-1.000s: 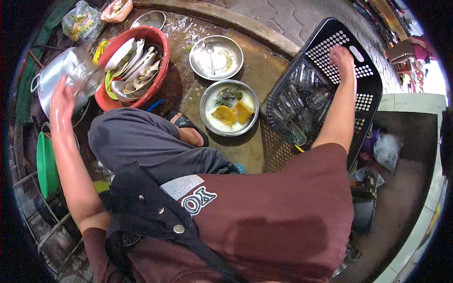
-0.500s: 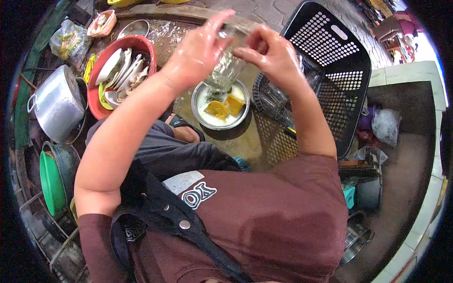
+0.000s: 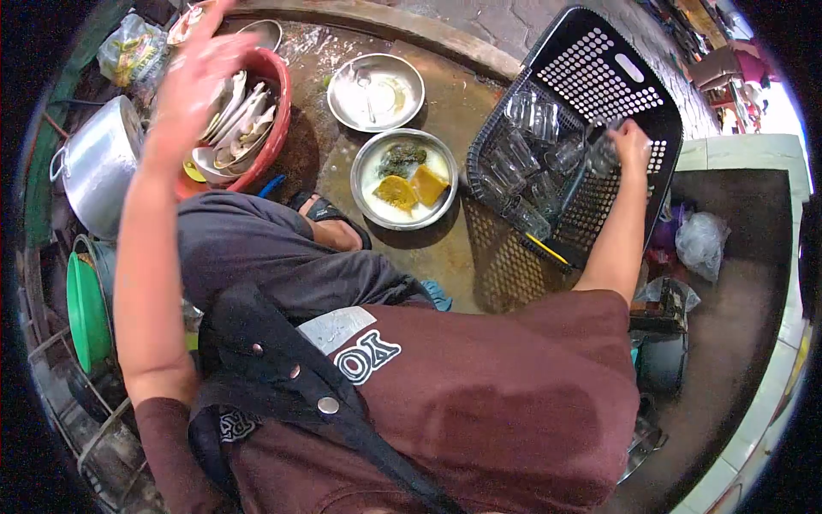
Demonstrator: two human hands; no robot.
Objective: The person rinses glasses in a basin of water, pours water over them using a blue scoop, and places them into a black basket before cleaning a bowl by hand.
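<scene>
My right hand is closed round a clear drinking glass, low inside the black plastic basket. Other clear glasses lie and stand in the basket to its left. Over the red basin my left hand is raised, smeared by motion but with its fingers apart and nothing in them. Stacked white dishes fill that basin. Between the hands, a metal bowl of suds holds two yellow sponges and a dark scrubbing pad.
A shallow metal bowl with a spoon in it sits beyond the suds bowl. To the left stand a large aluminium pot and a green basin. A tiled ledge and a clear plastic bag are on the right.
Both hands held a glass above the suds bowl. They have parted: the right has carried a glass into the basket, the left has swung over to the red basin.
</scene>
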